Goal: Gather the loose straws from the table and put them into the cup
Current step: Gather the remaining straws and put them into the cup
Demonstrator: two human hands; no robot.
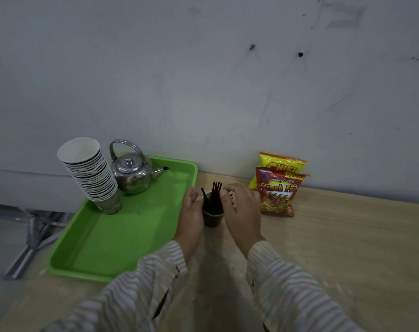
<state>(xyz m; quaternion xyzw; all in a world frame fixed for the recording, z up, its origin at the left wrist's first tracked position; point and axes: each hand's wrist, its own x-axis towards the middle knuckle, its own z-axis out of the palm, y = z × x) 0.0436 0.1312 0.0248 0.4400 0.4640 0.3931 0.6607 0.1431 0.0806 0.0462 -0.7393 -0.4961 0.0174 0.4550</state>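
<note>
Two hands are seen flanking a small dark cup (pixel 212 218) that stands on the wooden counter (pixel 347 248), just right of a green tray (pixel 122 236). Several dark straws (pixel 215 191) stand in the cup, their upper ends fanned above the rim. The left hand (pixel 191 212) is placed against the cup's left side, thumb near the rim; whether it actually grips the cup cannot be told. The right hand (pixel 243 209) is set at the cup's right side, its thumb and fingers closed at the straws' upper ends, apparently pinching them. Both forearms are covered by striped sleeves (pixel 287 291). On the tray's far left part a leaning stack of paper cups (pixel 91 173) is noted, with a metal kettle (pixel 132 171) just right of it. Two snack packets (pixel 279 188) are propped against the grey wall (pixel 203 80) to the right of the hands.
</note>
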